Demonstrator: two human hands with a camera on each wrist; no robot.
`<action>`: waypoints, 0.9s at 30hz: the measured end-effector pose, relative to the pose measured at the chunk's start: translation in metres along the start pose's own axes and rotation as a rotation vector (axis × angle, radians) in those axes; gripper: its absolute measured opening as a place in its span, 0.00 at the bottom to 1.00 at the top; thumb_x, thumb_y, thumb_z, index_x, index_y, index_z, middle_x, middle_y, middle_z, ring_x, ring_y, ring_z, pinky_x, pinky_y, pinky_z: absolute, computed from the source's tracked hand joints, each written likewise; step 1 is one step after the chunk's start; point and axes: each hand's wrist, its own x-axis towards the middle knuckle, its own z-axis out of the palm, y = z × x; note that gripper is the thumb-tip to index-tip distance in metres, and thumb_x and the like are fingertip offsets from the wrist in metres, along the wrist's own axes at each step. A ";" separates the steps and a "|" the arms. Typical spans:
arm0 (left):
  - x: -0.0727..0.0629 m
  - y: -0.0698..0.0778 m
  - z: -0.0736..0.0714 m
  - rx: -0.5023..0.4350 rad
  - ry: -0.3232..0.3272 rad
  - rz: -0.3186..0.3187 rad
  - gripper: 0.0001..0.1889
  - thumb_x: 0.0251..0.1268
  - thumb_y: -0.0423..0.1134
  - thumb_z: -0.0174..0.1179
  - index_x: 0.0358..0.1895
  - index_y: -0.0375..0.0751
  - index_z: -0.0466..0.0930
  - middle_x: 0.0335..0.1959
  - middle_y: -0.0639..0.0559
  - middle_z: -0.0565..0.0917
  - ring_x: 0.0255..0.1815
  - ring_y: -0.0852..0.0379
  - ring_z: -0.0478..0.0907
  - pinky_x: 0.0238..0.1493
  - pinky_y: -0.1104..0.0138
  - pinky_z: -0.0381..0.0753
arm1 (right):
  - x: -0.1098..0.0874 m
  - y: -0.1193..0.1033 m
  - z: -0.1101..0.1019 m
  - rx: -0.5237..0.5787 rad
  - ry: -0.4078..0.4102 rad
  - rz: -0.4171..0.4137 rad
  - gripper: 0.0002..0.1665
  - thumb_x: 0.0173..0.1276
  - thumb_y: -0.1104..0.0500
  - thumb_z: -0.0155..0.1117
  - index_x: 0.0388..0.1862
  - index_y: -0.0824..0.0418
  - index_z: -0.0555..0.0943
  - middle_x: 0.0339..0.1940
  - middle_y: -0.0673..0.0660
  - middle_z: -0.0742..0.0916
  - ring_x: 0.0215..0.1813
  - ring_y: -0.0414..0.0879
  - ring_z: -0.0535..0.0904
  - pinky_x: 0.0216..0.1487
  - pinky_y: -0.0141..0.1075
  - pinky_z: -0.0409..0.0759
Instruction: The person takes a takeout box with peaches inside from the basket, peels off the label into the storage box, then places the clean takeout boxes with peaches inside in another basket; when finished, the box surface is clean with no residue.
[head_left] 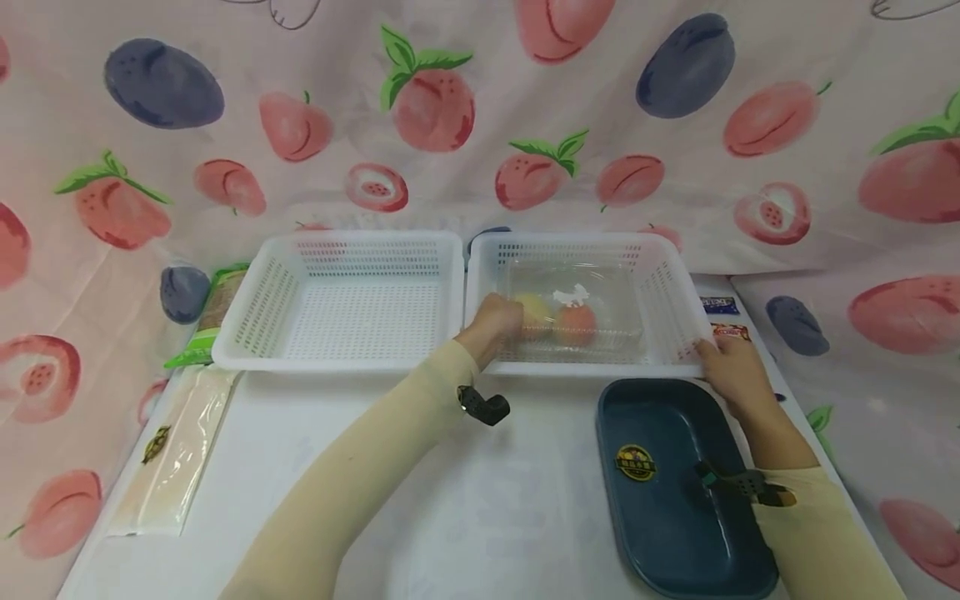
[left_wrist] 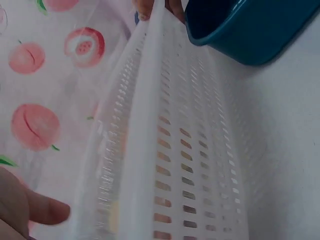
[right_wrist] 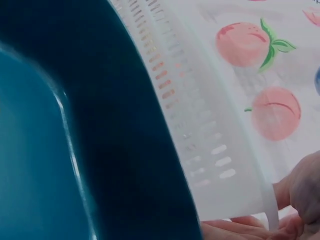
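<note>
A clear plastic box (head_left: 600, 279) with a white patch on its lid lies in the right white basket (head_left: 678, 287). Through it show a yellow round thing (head_left: 534, 310) and an orange-red one (head_left: 576, 325), perhaps fruit. My left hand (head_left: 493, 323) reaches over the basket's front left side and grips the box's left end. In the left wrist view its thumb (left_wrist: 47, 207) shows, while skin appears behind the basket slots. With my right hand (head_left: 731, 371) I hold the basket's front right corner, fingers around the rim, as the right wrist view (right_wrist: 307, 192) shows.
Left of it stands another white basket (head_left: 360, 312). A dark blue tray (head_left: 667, 517) lies before the right basket, under my right forearm. Packets line the left edge: a green-trimmed bag (head_left: 217, 312) and a long pale pack (head_left: 176, 454). Small packets (head_left: 720, 305) lie right.
</note>
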 end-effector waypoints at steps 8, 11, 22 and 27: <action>-0.078 -0.024 -0.040 0.017 0.042 0.258 0.33 0.82 0.46 0.52 0.81 0.33 0.58 0.82 0.36 0.61 0.81 0.35 0.61 0.81 0.44 0.65 | -0.014 0.007 -0.017 -0.016 -0.081 -0.008 0.41 0.87 0.43 0.37 0.71 0.80 0.68 0.58 0.83 0.82 0.28 0.49 0.86 0.17 0.34 0.76; -0.105 -0.033 -0.074 0.055 0.141 0.342 0.31 0.82 0.44 0.52 0.80 0.35 0.61 0.83 0.38 0.60 0.80 0.33 0.62 0.81 0.43 0.65 | -0.020 0.002 -0.025 0.001 0.030 -0.032 0.40 0.87 0.45 0.35 0.73 0.82 0.65 0.63 0.85 0.78 0.50 0.64 0.90 0.24 0.23 0.79; -0.165 -0.027 -0.181 0.128 0.693 0.758 0.30 0.81 0.41 0.52 0.79 0.31 0.61 0.86 0.41 0.52 0.87 0.50 0.48 0.87 0.53 0.53 | -0.060 -0.050 -0.073 0.058 0.411 -0.090 0.38 0.88 0.43 0.32 0.85 0.66 0.52 0.82 0.72 0.64 0.81 0.71 0.58 0.83 0.67 0.52; -0.170 -0.015 -0.181 0.239 0.953 1.092 0.42 0.80 0.62 0.50 0.73 0.22 0.63 0.82 0.25 0.53 0.86 0.39 0.48 0.88 0.56 0.44 | -0.074 -0.079 -0.072 0.032 0.588 -0.355 0.51 0.81 0.29 0.39 0.85 0.66 0.54 0.82 0.71 0.61 0.83 0.68 0.56 0.86 0.64 0.47</action>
